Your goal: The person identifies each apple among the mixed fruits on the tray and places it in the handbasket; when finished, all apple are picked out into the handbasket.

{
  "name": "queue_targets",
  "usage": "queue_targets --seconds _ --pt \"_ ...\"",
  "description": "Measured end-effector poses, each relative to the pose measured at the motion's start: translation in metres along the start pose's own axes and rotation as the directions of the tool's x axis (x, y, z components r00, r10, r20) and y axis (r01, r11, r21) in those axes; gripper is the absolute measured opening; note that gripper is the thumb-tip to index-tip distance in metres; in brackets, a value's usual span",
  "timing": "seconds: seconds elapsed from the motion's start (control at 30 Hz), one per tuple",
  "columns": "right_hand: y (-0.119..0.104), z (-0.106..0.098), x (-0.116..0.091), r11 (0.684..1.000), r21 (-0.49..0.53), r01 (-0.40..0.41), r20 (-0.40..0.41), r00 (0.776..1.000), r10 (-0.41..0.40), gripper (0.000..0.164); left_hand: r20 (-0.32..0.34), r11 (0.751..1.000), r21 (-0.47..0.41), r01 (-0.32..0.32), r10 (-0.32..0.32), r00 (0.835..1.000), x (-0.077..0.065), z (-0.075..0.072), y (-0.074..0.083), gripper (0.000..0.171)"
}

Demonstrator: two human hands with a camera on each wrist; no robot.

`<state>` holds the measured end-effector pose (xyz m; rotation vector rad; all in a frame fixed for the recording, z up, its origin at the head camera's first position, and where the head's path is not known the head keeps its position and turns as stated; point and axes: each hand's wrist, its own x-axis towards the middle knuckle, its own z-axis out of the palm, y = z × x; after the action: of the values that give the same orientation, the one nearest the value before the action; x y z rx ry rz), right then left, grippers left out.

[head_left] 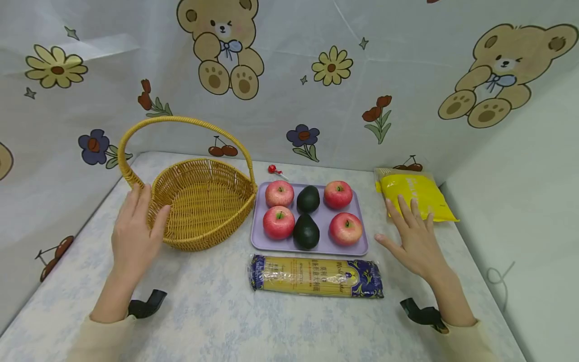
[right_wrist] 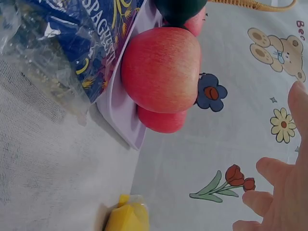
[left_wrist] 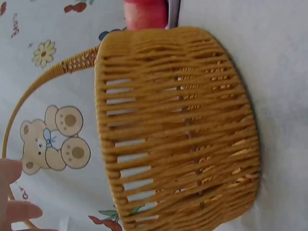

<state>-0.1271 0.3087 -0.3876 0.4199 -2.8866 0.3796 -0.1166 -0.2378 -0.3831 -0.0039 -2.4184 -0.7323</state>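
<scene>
My left hand (head_left: 135, 231), fingers extended, is at the left side of a woven basket (head_left: 212, 239), fingertips overlapping the foot of its tall handle. In the left wrist view the basket's slatted side (left_wrist: 178, 134) fills the middle and fingertips (left_wrist: 21, 211) show at the lower left. Spread and holding nothing, my right hand (head_left: 413, 244) is right of a lilac tray (head_left: 323, 221), fingertips overlapping a yellow packet (head_left: 409, 188) in the head view. Several red apples (head_left: 346, 229) and two dark avocados (head_left: 306, 232) lie on the tray.
A bag of spaghetti (head_left: 312, 276) lies lengthwise in front of the tray. Behind the tray is a red lollipop (head_left: 272, 169). A sheet printed with bears and flowers (head_left: 332, 66) hangs at the back, and a white wall (head_left: 534, 201) borders the table's right side.
</scene>
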Motion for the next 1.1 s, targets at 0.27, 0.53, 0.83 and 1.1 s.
queue_targets --seconds 0.27,0.53,0.83,1.1 --pt "0.000 0.004 -0.001 0.999 0.037 -0.018 -0.024 1.000 0.019 0.083 -0.222 0.971 -0.143 0.191 -0.219 0.950 0.022 -0.003 -0.021 0.050" --pt "0.001 0.006 0.001 0.988 0.134 -0.083 -0.025 0.996 0.087 0.083 0.000 0.855 -0.198 0.479 -0.488 0.873 0.039 0.011 -0.043 0.048" --pt "0.002 0.015 0.005 0.954 0.266 -0.135 0.013 0.991 0.136 0.087 0.090 0.769 -0.247 0.589 -0.587 0.804 0.043 0.023 -0.055 0.044" --pt "0.002 0.029 0.011 0.926 0.355 -0.126 -0.023 0.989 0.143 0.087 0.060 0.781 -0.276 0.561 -0.568 0.821 0.042 0.024 -0.060 0.040"
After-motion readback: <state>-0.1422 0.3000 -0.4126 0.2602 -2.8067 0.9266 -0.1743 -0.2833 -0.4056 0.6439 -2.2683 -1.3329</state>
